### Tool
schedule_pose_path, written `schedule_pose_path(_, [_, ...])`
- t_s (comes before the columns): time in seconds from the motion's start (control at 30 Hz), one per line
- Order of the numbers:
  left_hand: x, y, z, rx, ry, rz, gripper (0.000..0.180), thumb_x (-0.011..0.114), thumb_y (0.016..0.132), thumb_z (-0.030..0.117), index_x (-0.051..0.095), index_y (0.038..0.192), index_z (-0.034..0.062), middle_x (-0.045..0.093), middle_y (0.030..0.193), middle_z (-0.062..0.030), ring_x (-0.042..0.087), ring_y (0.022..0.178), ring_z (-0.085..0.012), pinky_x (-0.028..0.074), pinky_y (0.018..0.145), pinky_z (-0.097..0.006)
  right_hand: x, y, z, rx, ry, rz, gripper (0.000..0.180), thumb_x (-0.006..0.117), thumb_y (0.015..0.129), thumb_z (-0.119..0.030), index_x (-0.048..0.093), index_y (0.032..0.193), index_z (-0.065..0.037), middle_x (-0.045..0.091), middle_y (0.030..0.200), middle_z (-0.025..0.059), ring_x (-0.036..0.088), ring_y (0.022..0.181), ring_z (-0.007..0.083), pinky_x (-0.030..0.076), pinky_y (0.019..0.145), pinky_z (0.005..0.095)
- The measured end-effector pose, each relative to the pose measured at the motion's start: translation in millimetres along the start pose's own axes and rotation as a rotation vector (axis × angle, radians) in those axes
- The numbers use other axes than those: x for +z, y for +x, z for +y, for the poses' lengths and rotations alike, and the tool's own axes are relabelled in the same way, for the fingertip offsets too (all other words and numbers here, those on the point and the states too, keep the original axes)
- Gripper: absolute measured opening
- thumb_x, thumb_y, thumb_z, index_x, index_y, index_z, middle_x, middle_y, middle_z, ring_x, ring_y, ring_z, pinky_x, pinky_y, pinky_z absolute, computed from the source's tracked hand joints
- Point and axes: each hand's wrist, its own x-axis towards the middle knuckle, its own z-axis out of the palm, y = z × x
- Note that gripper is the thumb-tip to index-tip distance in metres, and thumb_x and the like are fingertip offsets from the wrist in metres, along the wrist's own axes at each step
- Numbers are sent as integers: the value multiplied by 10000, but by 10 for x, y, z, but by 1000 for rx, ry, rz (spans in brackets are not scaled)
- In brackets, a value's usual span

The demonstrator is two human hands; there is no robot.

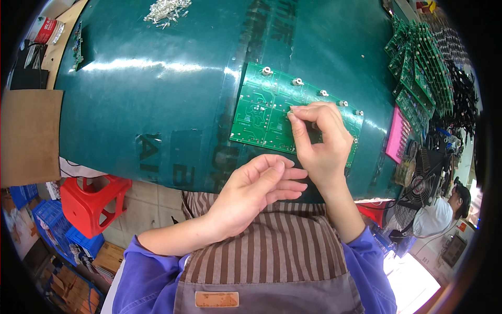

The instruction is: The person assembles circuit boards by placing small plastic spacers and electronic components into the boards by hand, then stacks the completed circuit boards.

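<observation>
A green circuit board [256,123] lies tilted on the table in front of me, with a row of small round metallic parts [297,82] along its far edge. Over the board's middle is my right hand [325,133], thumb and forefinger pinched together just above its surface. Whatever is between those fingertips is too small to name. My left hand [257,183] hovers at the board's near edge, palm turned up and cupped. Its thumb rests against the forefinger, the other fingers reach forward, and anything inside is hidden.
A green-covered table [157,104] bears a pile of small clear parts with wire legs [167,11]. Stacked circuit boards [421,68] stand at the right by a pink tray [397,135]. A red stool [91,204] is at left; another person [436,214] is at right.
</observation>
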Motion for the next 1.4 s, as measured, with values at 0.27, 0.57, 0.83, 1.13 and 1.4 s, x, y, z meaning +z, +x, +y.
schedule_pose_path(0.27, [58, 8, 7, -24, 33, 6, 235, 410, 967, 237, 471, 1083, 42, 566, 1122, -202, 598, 980, -243, 491, 844, -341, -110, 6, 9, -100, -114, -56, 128, 671, 668, 35, 598, 758, -17, 635, 842, 100, 584, 802, 260, 482, 655, 327])
schedule_pose_path(0.57, [-14, -31, -13, 8, 142, -13, 228, 490, 940, 188, 553, 1069, 10, 603, 830, -54, 567, 755, -115, 472, 688, -260, -1077, -139, 408, 140, -477, 40, 113, 659, 734, -51, 624, 841, -47, 615, 909, 112, 566, 886, 286, 442, 785, 368])
schedule_pose_path(0.83, [184, 50, -61, -37, 198, -15, 220, 551, 900, 136, 559, 1086, 19, 596, 816, -56, 572, 762, -131, 459, 666, -256, -1949, -656, 1385, 495, -848, 193, 80, 615, 796, -87, 589, 829, -19, 578, 814, 140, 563, 750, 306, 450, 691, 386])
schedule_pose_path(1.13, [177, 102, -61, -27, 219, -20, 181, 601, 863, 94, 591, 1020, 5, 635, 892, -101, 594, 794, -150, 476, 686, -267, -1964, -711, 1503, 378, -963, 253, 82, 549, 840, -75, 523, 859, 1, 549, 796, 170, 531, 771, 362, 420, 694, 431])
schedule_pose_path(1.4, [134, 149, -95, 67, 218, -14, 166, 625, 845, 82, 599, 997, 20, 615, 877, -57, 511, 709, -114, 415, 631, -243, -1068, -431, 157, 493, 449, 102, 105, 579, 832, 22, 484, 824, -23, 628, 927, 121, 561, 808, 98, 460, 689, 231])
